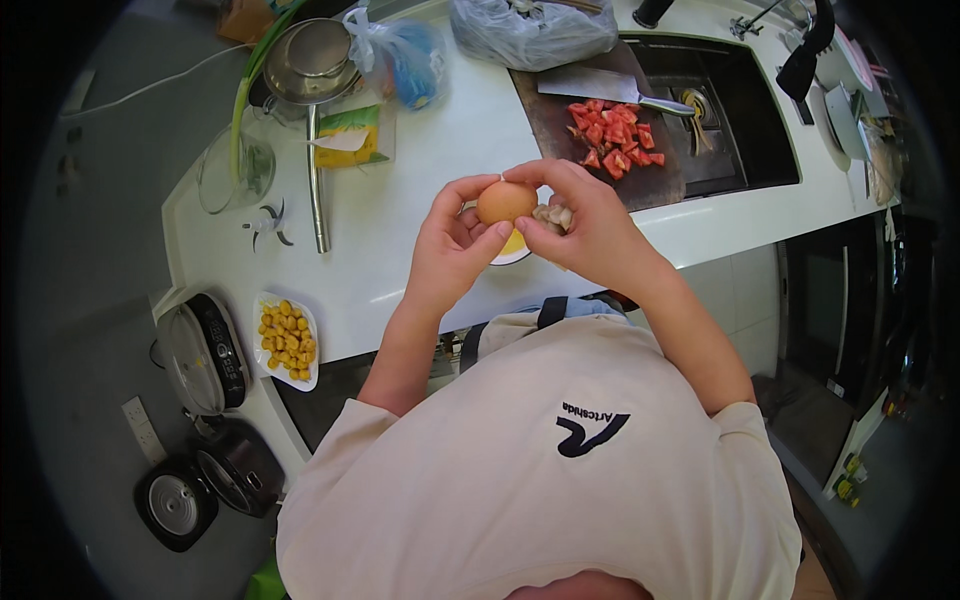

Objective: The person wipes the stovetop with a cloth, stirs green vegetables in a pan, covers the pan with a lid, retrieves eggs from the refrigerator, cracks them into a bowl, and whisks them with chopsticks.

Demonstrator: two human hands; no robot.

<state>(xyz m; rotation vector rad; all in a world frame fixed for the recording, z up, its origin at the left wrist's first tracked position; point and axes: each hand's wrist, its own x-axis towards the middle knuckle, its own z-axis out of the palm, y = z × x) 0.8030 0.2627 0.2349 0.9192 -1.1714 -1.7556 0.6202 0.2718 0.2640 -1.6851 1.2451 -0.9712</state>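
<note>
A brown egg [507, 202] is held between my left hand [454, 236] and my right hand [592, 225], with fingertips of both on its shell. Below it, mostly covered by the hands, is a bowl [511, 260] with yellow raw egg in it. Pale pieces, possibly garlic [555, 217], show beside my right hand's fingers; what they rest on is hidden. Beyond that hand, chopped tomato [615, 133] lies on a dark cutting board [551, 120], along with a cleaver [589, 84].
The black sink [757, 127] adjoins the board. Leftward are a metal strainer [319, 180], a yellow packet [349, 139], a glass container [236, 169], a blade insert [271, 223] and a white dish of yellow balls [311, 375]. Plastic bags [532, 37] stand at the back.
</note>
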